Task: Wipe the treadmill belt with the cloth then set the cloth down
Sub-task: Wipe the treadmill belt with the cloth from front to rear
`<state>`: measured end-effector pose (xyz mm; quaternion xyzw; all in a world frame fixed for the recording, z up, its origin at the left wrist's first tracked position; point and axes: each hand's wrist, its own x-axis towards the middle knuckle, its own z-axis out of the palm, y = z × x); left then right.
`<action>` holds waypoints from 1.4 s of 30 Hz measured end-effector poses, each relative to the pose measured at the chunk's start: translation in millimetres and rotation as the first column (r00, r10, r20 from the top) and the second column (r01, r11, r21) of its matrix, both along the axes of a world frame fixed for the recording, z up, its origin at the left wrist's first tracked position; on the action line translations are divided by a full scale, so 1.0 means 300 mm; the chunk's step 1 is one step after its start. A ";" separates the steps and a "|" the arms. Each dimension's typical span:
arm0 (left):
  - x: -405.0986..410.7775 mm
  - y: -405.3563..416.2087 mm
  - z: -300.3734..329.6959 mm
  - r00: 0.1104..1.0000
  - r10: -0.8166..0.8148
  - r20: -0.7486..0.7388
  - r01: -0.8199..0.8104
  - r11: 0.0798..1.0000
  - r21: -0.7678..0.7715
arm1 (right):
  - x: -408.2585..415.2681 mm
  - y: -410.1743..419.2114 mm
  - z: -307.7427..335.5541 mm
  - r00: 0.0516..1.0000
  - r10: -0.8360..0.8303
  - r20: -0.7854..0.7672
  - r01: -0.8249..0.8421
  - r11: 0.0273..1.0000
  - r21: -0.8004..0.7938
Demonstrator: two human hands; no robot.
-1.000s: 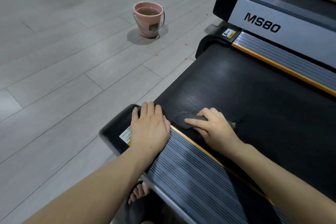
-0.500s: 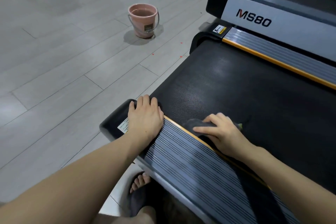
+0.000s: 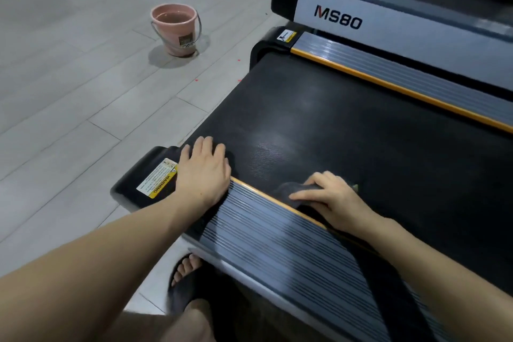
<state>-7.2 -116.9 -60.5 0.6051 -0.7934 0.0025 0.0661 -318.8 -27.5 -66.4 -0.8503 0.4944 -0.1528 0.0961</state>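
Dark grey cloth [image 3: 291,190] lies bunched at the near edge of the black textured treadmill belt [image 3: 347,125], beside the ribbed grey side rail [image 3: 277,233]. The right hand [image 3: 333,200] presses on it, fingers [image 3: 301,196] curled over the fabric. The left hand [image 3: 204,169] rests flat, fingers relaxed, on the rail's black end cap [image 3: 144,172]. Farther off, a pink plastic bucket [image 3: 176,28] stands on the pale grey plank floor [image 3: 69,78].

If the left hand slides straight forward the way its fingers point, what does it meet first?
Probably only the black belt: the left hand points up along the belt's rear end, and the far side rail comes much later. Depth is unclear.
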 end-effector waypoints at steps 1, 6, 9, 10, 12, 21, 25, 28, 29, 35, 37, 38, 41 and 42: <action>-0.042 0.014 0.001 1.000 -0.027 -0.006 0.027 1.000 0.000 | -0.076 0.014 -0.003 0.998 -0.063 -0.014 0.063 0.997 -0.036; -0.244 0.107 -0.007 0.988 -0.155 -0.024 0.156 0.986 0.053 | -0.336 -0.048 -0.025 0.740 -0.665 0.099 0.672 0.733 -0.102; -0.339 0.136 -0.012 0.984 -0.158 -0.083 0.165 0.983 0.079 | -0.231 0.001 -0.034 0.755 -0.639 0.146 0.652 0.755 -0.071; -0.368 0.143 -0.013 0.984 -0.152 -0.095 0.159 0.984 0.079 | -0.186 0.044 -0.039 0.825 -0.546 0.142 0.560 0.825 -0.082; -0.408 0.151 -0.024 0.983 -0.132 -0.129 0.143 0.986 0.084 | -0.139 0.138 -0.030 0.932 -0.340 0.125 0.350 0.934 -0.068; -0.429 0.157 -0.038 0.971 -0.169 -0.167 0.176 0.984 0.027 | -0.383 -0.034 -0.059 0.688 -0.709 0.152 0.725 0.679 -0.113; -0.430 0.158 -0.036 0.971 -0.174 -0.165 0.179 0.984 0.020 | -0.273 0.071 -0.047 0.848 -0.509 0.150 0.524 0.847 -0.087; -0.433 0.160 -0.033 0.973 -0.166 -0.161 0.170 0.985 0.010 | -0.244 0.170 -0.037 0.948 -0.302 0.096 0.307 0.951 -0.041; -0.435 0.159 -0.036 0.973 -0.163 -0.161 0.166 0.986 0.003 | -0.251 0.183 -0.032 0.965 -0.253 0.075 0.257 0.965 -0.054; -0.437 0.145 -0.059 0.970 -0.173 -0.173 0.173 0.985 -0.012 | -0.345 -0.021 -0.068 0.911 -0.412 0.019 0.408 0.894 -0.184; -0.437 0.147 -0.062 0.968 -0.179 -0.176 0.181 0.983 -0.006 | -0.401 -0.131 -0.051 0.785 -0.617 0.057 0.617 0.770 -0.162; -0.437 0.147 -0.062 0.967 -0.184 -0.175 0.186 0.983 -0.005 | -0.419 -0.173 -0.034 0.707 -0.702 0.079 0.706 0.698 -0.120; -0.436 0.140 -0.066 0.965 -0.187 -0.181 0.193 0.981 0.012 | -0.390 -0.220 -0.003 0.573 -0.810 0.129 0.817 0.577 -0.003; -0.434 0.140 -0.068 0.964 -0.191 -0.184 0.197 0.980 0.016 | -0.361 -0.207 -0.007 0.592 -0.794 0.136 0.801 0.598 0.002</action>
